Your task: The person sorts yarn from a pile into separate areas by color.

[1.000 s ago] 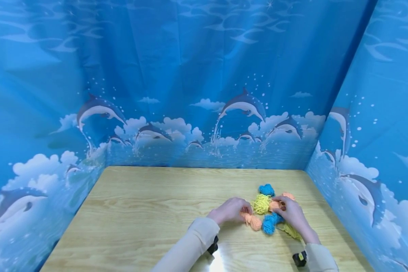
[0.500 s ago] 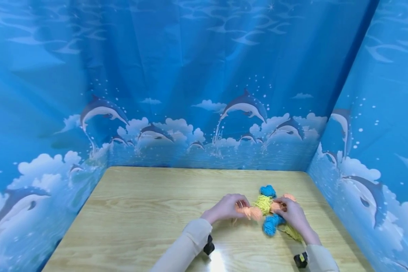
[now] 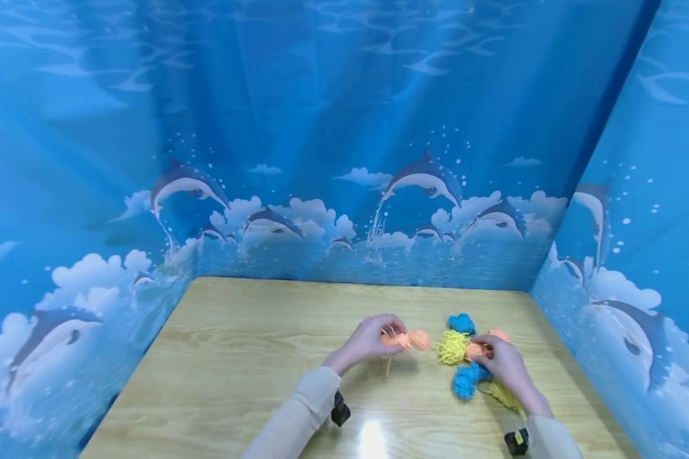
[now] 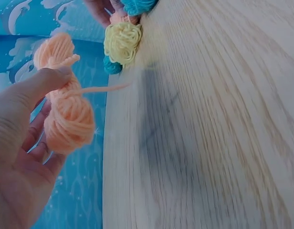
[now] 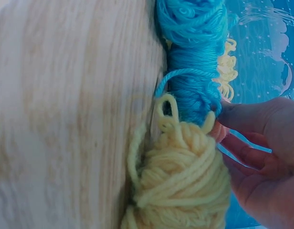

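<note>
My left hand (image 3: 370, 341) pinches a peach yarn skein (image 3: 418, 340), tied at its waist, above the table. In the left wrist view the thumb presses on this peach skein (image 4: 68, 124), and a loose yarn end sticks out. My right hand (image 3: 510, 370) holds another peach skein (image 3: 476, 350) in the yarn pile. Only a sliver of that peach yarn (image 5: 220, 132) shows in the right wrist view, behind a blue skein (image 5: 194, 71) and a yellow skein (image 5: 185, 181). Touching the right-hand skein's left end is a bright yellow skein (image 3: 452, 348).
A blue skein (image 3: 462, 324) lies at the pile's far side, another blue skein (image 3: 465, 382) at its near side. More peach yarn (image 3: 499, 335) and a darker yellow skein (image 3: 504, 395) flank my right hand. Printed curtains stand behind and beside the wooden table (image 3: 264, 357).
My left hand has lifted the peach skein and carried it left, away from the pile. The right hand stays on its peach skein. The head view has shifted slightly.
</note>
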Demonstrator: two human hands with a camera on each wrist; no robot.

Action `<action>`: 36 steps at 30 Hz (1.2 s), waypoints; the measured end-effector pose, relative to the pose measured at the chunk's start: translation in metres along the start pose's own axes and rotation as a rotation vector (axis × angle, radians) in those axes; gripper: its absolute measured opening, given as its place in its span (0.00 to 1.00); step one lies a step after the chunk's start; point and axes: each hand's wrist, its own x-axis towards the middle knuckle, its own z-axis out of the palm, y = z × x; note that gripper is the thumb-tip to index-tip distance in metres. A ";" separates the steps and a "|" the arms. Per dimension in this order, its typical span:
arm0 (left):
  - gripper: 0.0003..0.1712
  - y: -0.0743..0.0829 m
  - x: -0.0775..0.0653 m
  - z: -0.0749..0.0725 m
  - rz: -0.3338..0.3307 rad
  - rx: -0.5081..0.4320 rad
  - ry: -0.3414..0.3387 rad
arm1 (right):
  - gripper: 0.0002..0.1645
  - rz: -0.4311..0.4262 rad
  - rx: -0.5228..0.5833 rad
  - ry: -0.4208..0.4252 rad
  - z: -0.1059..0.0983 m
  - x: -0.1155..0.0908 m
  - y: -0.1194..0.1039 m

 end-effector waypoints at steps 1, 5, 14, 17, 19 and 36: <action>0.14 0.000 -0.001 -0.002 -0.001 -0.003 0.004 | 0.22 -0.002 -0.002 0.003 0.000 0.000 0.000; 0.14 -0.001 -0.005 -0.007 -0.008 -0.016 0.023 | 0.22 -0.006 -0.005 0.006 -0.001 0.000 0.000; 0.16 -0.008 -0.015 -0.013 -0.027 -0.028 0.080 | 0.21 0.001 -0.004 -0.011 -0.002 0.001 0.004; 0.16 -0.010 -0.018 -0.015 -0.039 -0.029 0.090 | 0.21 0.011 -0.008 -0.025 -0.003 0.003 0.005; 0.17 -0.011 -0.021 -0.017 -0.051 -0.029 0.095 | 0.21 0.011 -0.009 -0.030 -0.003 0.003 0.005; 0.17 -0.029 -0.042 -0.040 -0.094 -0.042 0.185 | 0.21 -0.010 -0.018 -0.017 -0.002 0.005 0.005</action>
